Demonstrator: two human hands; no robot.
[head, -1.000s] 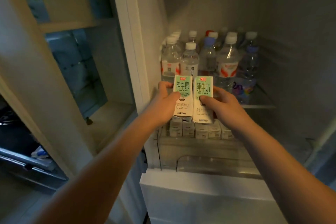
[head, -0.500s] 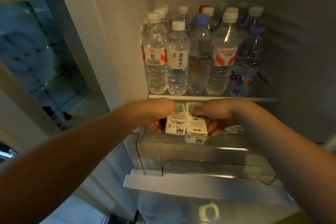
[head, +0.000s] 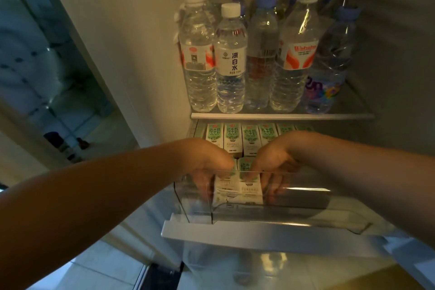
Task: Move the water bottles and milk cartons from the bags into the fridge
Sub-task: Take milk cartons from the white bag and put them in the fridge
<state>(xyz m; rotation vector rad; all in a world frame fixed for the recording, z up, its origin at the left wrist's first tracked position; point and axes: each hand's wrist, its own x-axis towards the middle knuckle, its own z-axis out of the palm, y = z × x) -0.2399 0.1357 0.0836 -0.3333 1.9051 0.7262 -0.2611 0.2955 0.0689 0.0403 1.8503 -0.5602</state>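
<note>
Behind the clear drawer wall (head: 306,205), the left hand (head: 204,162) and right hand (head: 275,160) each curl fingers round one of two milk cartons (head: 245,166), side by side just short of the row (head: 249,136) beyond the fingertips; released too soon, they could topple into it.

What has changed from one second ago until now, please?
The left hand and right hand lowered the two milk cartons from before the water bottles into the clear drawer, still gripping them. Bottles and the stored carton row stayed put.
</note>
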